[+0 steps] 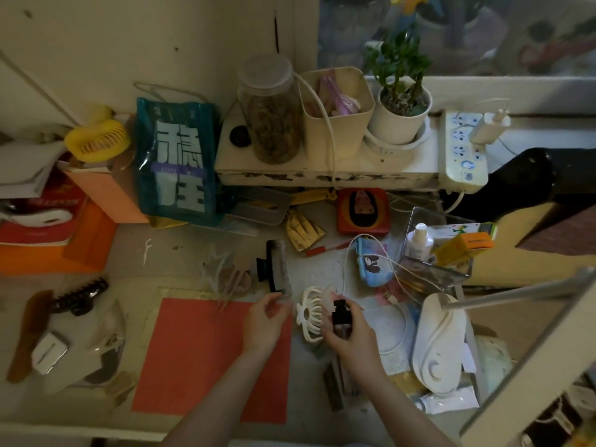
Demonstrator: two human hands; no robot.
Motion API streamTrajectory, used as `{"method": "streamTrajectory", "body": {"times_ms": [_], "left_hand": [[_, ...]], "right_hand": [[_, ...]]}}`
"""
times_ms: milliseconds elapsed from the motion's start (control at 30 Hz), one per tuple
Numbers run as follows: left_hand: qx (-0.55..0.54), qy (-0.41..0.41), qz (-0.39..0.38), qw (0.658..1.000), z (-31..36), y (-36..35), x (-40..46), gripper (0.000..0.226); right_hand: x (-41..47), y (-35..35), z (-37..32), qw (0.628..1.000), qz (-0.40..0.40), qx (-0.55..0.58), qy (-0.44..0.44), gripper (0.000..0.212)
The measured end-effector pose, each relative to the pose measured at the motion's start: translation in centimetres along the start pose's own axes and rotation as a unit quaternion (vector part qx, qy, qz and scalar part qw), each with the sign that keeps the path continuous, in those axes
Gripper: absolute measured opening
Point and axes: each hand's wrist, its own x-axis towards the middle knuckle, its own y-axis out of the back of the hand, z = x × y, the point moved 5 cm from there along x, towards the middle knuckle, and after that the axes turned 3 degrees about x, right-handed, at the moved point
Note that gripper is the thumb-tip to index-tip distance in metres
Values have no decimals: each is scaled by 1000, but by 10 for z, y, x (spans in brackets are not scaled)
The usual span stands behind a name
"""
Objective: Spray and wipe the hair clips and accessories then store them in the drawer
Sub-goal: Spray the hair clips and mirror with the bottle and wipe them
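Dark spray bottle (341, 321) gripped by right hand (350, 337); left hand (263, 321) fingers pinching black clip (274, 266).

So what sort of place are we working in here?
Probably a bedroom or dorm desk by a window: hair clips such as the white claw clip, a potted plant and a power strip on the sill.

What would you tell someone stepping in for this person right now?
Right hand grips a small dark spray bottle. Left hand pinches the near end of the black and grey hair clip. The white claw clip lies between the hands; another dark claw clip lies far left. Nothing looks stored yet; no drawer is in view. Left: spray, wipe, store.
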Motion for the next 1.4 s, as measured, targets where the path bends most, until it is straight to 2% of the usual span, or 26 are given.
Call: {"method": "streamTrajectory", "body": {"times_ms": [133, 367, 433, 567, 733, 967, 1100, 1267, 1400], "left_hand": [[24, -49, 32, 998, 6, 29, -11, 26], [49, -61, 98, 992, -23, 93, -36, 33], [53, -55, 122, 990, -34, 116, -45, 32], [62, -17, 146, 987, -57, 156, -54, 39], [101, -46, 152, 982, -72, 198, -53, 39], [143, -39, 86, 985, -136, 271, -23, 40], [194, -19, 57, 979, -162, 311, -7, 45], [233, -35, -6, 972, -177, 325, 0, 40], [200, -40, -50, 978, -195, 317, 17, 27]], "right_hand": [[-5, -3, -29, 996, -11, -59, 63, 67], [-15, -42, -60, 970, -34, -174, 168, 66], [-24, -59, -70, 965, -65, -180, 178, 63], [-37, -97, -77, 957, -97, -202, 184, 73], [-50, -139, -92, 946, -105, -234, 199, 72], [-67, -220, -91, 951, -68, -251, 166, 72], [-82, -262, -91, 948, -40, -281, 147, 63], [-96, -299, -89, 960, -24, -255, 113, 66], [-96, -310, -88, 967, -10, -232, 101, 63]]}}
